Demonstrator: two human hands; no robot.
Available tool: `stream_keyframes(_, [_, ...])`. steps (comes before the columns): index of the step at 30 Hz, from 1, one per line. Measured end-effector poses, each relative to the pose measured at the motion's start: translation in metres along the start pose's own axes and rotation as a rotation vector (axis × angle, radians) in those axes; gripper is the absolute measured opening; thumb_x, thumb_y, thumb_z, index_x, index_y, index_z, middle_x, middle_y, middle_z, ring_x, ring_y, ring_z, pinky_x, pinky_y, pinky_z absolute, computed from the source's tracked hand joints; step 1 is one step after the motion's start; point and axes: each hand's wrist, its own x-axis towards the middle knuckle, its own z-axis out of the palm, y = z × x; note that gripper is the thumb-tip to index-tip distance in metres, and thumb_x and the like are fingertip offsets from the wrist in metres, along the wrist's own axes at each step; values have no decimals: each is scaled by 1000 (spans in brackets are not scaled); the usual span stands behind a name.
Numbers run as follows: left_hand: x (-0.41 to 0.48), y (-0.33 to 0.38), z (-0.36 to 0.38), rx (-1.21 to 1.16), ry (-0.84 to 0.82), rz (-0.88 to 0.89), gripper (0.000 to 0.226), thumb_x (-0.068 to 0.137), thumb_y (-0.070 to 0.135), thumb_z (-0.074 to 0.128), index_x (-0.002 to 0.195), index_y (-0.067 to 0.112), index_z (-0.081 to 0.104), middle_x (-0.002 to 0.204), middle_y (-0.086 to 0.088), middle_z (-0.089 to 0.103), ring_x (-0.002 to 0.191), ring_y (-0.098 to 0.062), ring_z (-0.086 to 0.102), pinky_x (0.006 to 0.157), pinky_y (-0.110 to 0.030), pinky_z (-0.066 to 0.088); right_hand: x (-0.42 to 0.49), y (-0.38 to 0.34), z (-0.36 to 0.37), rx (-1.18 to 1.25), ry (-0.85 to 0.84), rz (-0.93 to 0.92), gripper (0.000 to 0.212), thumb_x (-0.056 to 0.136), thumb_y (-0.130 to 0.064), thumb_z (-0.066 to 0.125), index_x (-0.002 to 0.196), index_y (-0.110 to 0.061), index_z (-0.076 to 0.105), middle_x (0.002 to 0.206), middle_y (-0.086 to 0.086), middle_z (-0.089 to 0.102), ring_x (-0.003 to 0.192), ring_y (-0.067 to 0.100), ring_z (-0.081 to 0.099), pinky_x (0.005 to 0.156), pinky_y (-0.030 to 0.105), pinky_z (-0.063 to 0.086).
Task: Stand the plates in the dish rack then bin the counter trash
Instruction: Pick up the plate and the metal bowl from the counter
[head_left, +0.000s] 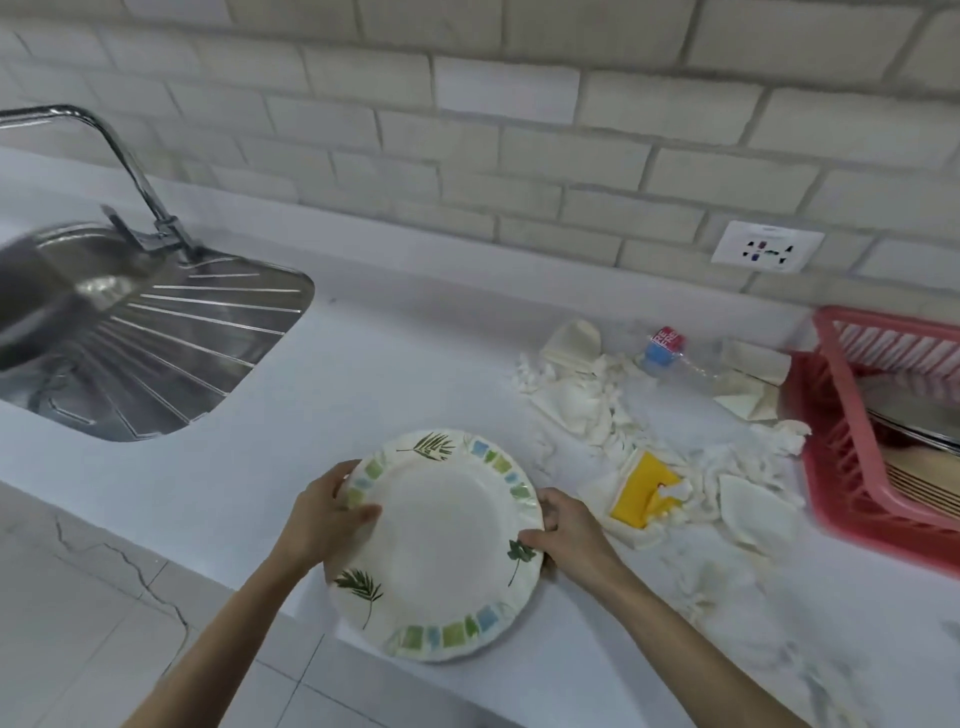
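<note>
Two hands grip one plate (439, 545) by opposite edges: the left hand (324, 514) closes on its left rim with the thumb laid across the face, and the right hand (569, 527) closes on its right rim with the fingers curled under. The plate is held face up and roughly level, above the front edge of the counter (260, 483), and appears clear of the surface, though contact at its far edge cannot be excluded. The dish rack (883, 467) stands to the right of the plate, well apart from it, at the frame edge. The coming move therefore runs rightward across the counter, and the right hand is the nearer hand to the rack. To stand in the rack, the plate must be turned from flat to on edge; a round plate has no long axis, so only this tilt matters. Between the plate and the rack lies the trash: a scatter of crumpled white tissues (587, 400), too tangled to count, one yellow packet (641, 488) just right of the plate, and one clear plastic bottle (670, 353) farther back. The rack already holds items, seemingly metal plates, but blur prevents a count. One sink (171, 332) with one tap (124, 156) sits left of the plate.
</note>
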Motion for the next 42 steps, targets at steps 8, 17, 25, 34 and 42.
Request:
stream_keyframes(8, [12,-16,4,174,10,72,41,77,19,81,110,34,60,87,16,68,82,-6,63,68,-19,46,5,2,11,-130,27,25,28,83,-2,66,109,-9,58,91,11,73,70,32,70,44,32,49])
stream_keyframes(17, [18,-15,12,382,65,160,66,80,33,79,138,23,51,132,1,50,115,-23,54,79,-34,47,-3,-3,3,-320,28,3,37,86,-16,68,120,-14,52,88,6,70,57,19,68,54,31,56])
stream_keyframes(25, [-10,60,60,154,23,575,38,90,9,66,120,31,61,102,18,65,94,-8,62,78,-18,46,-38,-5,-50,-347,199,-175,18,92,-20,59,111,-22,61,75,2,67,72,18,65,68,38,57])
stream_keyframes(34, [-65,165,185,44,-279,728,25,84,37,49,100,36,68,82,17,69,69,-9,65,63,-20,50,-122,20,-155,-174,400,-358,14,86,-16,58,81,-26,65,69,2,64,62,25,62,63,46,54])
stream_keyframes(42, [-111,235,304,28,-322,772,19,86,21,58,93,31,72,82,15,70,66,-11,65,55,-17,45,-199,68,-287,-153,534,-421,17,90,-9,62,82,-22,67,71,-2,65,65,17,61,59,29,48])
